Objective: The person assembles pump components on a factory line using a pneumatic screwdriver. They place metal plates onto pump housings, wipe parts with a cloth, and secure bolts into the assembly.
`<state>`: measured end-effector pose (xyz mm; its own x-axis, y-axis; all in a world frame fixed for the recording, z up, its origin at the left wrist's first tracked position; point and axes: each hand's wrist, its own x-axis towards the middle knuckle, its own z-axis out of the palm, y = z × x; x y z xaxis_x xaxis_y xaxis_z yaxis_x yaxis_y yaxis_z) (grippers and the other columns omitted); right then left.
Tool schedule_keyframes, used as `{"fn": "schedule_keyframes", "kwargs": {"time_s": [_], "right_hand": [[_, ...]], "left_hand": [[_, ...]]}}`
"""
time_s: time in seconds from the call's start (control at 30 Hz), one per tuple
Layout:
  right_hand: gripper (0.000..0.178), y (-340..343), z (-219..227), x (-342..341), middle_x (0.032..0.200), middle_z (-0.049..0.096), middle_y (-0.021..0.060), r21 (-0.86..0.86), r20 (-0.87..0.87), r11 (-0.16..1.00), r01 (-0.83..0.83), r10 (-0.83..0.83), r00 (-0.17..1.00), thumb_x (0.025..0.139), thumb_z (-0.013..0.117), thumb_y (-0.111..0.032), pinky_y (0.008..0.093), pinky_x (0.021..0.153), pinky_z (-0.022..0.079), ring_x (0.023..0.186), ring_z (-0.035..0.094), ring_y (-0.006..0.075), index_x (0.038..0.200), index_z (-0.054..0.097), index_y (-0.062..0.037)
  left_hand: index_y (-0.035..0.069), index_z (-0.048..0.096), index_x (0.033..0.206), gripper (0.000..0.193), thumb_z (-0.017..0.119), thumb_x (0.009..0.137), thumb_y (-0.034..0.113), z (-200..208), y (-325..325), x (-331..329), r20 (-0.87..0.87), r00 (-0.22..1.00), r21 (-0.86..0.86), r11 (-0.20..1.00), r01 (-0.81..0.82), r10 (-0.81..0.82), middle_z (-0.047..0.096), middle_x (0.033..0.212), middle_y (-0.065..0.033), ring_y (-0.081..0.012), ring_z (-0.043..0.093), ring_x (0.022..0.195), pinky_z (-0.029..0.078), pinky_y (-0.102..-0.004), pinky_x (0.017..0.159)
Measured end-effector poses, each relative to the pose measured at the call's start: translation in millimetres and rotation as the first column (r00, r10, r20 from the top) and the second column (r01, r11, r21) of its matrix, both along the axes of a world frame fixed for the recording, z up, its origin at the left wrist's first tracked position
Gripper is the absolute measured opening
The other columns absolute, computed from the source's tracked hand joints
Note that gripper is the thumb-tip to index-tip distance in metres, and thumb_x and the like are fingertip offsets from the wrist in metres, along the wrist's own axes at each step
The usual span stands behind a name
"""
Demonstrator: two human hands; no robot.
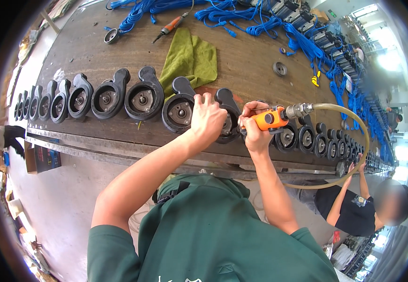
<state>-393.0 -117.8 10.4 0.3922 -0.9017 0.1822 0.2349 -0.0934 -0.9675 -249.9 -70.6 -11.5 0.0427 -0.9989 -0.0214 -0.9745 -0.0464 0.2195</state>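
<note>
In a row along the bench's near edge stand several round black housings, each with a metal plate and a central shaft inside and a rounded arm on top. My left hand [207,118] is closed at the left side of one black housing [228,132], its fingertips partly hidden. My right hand [256,134] is wrapped round an orange air tool [270,118], held level just right of that same housing. The tool's working end is hidden by my fingers. A clear hose [361,122] loops from its metal coupling. Left of my left hand stands another black housing [178,113].
A green cloth [190,58] lies behind the row, near an orange-and-grey pen-shaped tool [168,28]. Blue cable bundles [260,26] and motors [302,19] line the bench's far side. A loose ring [280,69] lies on the bench [246,61]. A co-worker [354,207] works at the right.
</note>
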Motion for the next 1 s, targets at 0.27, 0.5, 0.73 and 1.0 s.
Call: {"fn": "schedule_keyframes", "kwargs": {"time_s": [0.27,0.5,0.73,1.0], "right_hand": [[0.029,-1,-4,1,0.088,0.058,0.0080,0.018,0.030,1.000,0.018,-0.019,0.999,0.079,0.051,0.009,0.0270,0.061,0.049,0.066,0.055,0.0130,0.106,0.054,-0.0002],[0.028,3,-5,2,0.086,0.057,0.0068,-0.030,-0.025,0.998,-0.054,0.053,0.998,0.080,0.051,0.009,0.0262,0.060,0.048,0.066,0.055,0.0121,0.106,0.053,-0.0005],[0.025,8,-10,-1,0.089,0.057,0.0059,-0.085,-0.054,0.986,-0.146,0.141,0.989,0.084,0.052,0.007,0.0246,0.061,0.048,0.070,0.056,0.0111,0.108,0.052,-0.0013],[0.028,7,-21,-3,0.090,0.059,0.0047,-0.153,-0.107,0.972,-0.181,0.165,0.980,0.084,0.056,0.005,0.0231,0.065,0.048,0.074,0.057,0.0103,0.111,0.053,-0.0017]], "left_hand": [[0.011,0.076,0.081,0.014,0.076,0.068,0.017,3,0,1,0.006,1.000,-0.018,1.000,0.022,-0.022,0.070,0.093,-0.0108,-0.0349,0.052,0.114,0.035,-0.0517,0.097],[0.008,0.075,0.079,0.026,0.085,0.060,0.022,-1,1,1,-0.026,1.000,-0.046,0.999,0.009,-0.010,0.068,0.093,-0.0105,-0.0379,0.053,0.114,0.038,-0.0540,0.096],[0.009,0.074,0.078,0.020,0.081,0.062,0.017,-1,3,2,-0.021,1.000,-0.058,0.998,0.004,-0.005,0.069,0.093,-0.0107,-0.0377,0.053,0.114,0.037,-0.0533,0.097],[0.010,0.075,0.080,0.016,0.077,0.065,0.016,-2,-2,5,-0.027,1.000,-0.033,0.999,-0.016,0.015,0.070,0.091,-0.0084,-0.0371,0.054,0.113,0.037,-0.0518,0.098]]}}
